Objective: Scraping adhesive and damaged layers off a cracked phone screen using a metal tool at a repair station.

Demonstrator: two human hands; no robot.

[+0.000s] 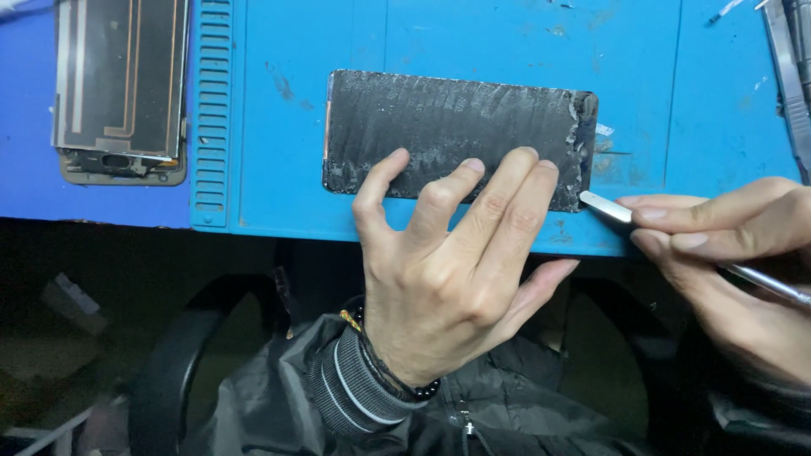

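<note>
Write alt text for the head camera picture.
A left hand presses a dark, scraped panel flat on a blue mat while the right hand holds a thin metal tool at its lower right corner.

panel (448, 127) on mat (642, 76) | phone frame (118, 84) far left | tweezers (790, 67) perhaps, far right

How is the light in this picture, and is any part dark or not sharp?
Head view: the blue mat is evenly and brightly lit; the left hand on the scraped dark panel is sharp. The right hand holding the metal tool is slightly soft. Below the mat's edge the picture is dark, with little detail.
</note>
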